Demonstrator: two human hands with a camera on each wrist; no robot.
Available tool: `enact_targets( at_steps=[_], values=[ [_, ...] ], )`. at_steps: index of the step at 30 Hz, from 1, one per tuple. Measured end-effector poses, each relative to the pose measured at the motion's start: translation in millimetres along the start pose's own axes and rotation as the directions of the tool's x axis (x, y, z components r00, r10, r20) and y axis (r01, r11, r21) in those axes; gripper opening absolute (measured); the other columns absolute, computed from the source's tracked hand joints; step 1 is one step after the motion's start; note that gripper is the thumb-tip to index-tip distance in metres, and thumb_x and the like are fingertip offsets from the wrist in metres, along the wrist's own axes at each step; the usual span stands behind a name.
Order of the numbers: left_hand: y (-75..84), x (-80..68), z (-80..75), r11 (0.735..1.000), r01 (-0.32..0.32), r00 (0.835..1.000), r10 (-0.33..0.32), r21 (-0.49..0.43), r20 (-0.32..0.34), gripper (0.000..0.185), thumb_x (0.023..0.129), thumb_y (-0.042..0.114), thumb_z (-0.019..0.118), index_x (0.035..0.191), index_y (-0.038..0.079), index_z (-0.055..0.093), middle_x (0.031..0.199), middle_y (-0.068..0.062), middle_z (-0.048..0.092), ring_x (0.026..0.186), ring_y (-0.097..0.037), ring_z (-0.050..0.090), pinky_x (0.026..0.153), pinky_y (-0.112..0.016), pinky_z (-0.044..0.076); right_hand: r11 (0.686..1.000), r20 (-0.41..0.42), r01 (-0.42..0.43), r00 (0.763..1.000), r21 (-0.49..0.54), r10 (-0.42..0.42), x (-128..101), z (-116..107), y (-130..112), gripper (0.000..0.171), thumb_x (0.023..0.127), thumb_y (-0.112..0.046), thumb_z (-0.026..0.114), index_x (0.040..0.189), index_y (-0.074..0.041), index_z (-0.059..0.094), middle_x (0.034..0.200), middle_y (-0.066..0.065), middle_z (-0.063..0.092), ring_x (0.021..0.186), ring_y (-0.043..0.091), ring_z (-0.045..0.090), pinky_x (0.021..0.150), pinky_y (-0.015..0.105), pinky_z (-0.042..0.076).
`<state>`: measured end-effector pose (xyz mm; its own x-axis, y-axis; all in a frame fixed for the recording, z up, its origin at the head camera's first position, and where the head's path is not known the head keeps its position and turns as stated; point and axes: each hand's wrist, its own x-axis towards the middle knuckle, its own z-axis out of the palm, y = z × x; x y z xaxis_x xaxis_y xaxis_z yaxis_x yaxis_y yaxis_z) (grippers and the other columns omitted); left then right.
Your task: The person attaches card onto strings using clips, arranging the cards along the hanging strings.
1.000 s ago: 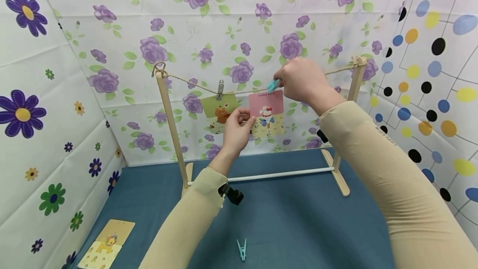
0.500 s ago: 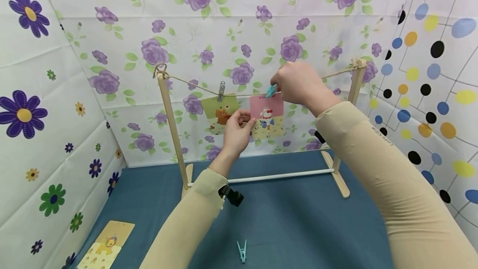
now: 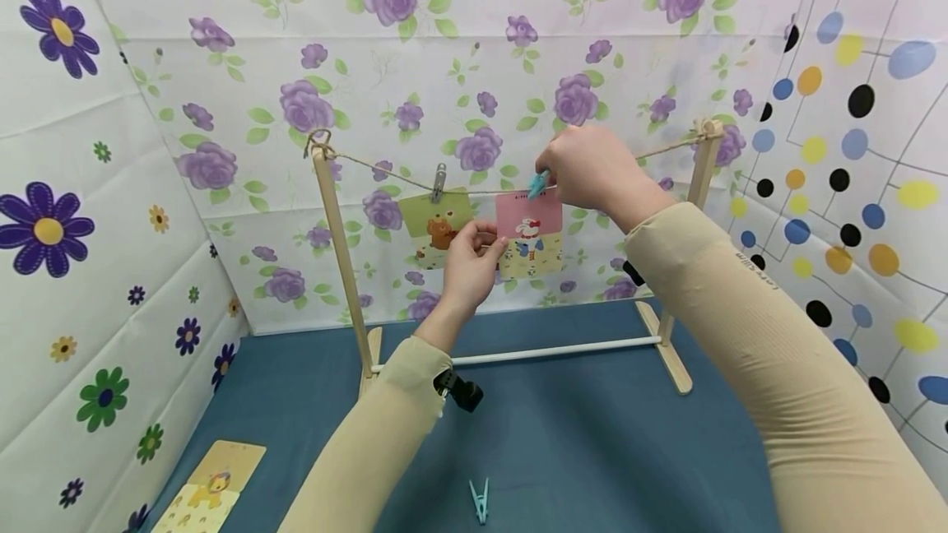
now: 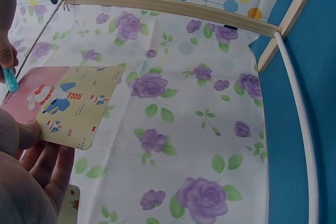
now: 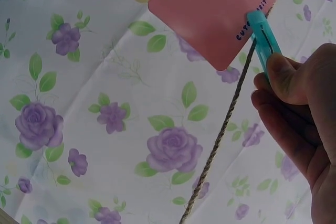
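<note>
Barely drifting left, right hand (image 3: 592,167) pinches the blue peg (image 5: 264,40) onto string (image 5: 226,124); left hand (image 3: 468,257) steadies the pink card (image 3: 529,224), almost hung.

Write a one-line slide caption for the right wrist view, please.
Right hand pinches a blue clothespin onto the pink card at the twine.

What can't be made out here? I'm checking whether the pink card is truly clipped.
- Blue clothespin jaws: in the right wrist view, whether they bite both twine and pink card is unclear.
- Head view: right hand covers most of the clothespin.
- Left wrist view: left hand is cut off by the frame edge.
</note>
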<state>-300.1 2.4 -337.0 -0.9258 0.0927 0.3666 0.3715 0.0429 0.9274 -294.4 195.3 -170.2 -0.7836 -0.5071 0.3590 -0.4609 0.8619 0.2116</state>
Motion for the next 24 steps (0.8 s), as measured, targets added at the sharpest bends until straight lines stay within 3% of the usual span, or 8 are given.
enact_targets(
  at_steps=[24],
  values=[
    [-13.8,-4.2,1.2,0.998,-0.008,1.000,0.008,0.065,-0.007,0.013,0.107,0.011,0.068,0.119,0.007,0.066,0.108,-0.009,0.073,0.095,-0.022,0.069,0.071,-0.030,0.051,1.000,0.046,0.026,0.999,0.000,-0.026,-4,7,-5,0.016,0.091,-0.009,0.084,0.106,-0.008,0.086,0.102,0.009,0.080,0.095,0.030,0.073,0.084,0.047,0.061]
  ],
)
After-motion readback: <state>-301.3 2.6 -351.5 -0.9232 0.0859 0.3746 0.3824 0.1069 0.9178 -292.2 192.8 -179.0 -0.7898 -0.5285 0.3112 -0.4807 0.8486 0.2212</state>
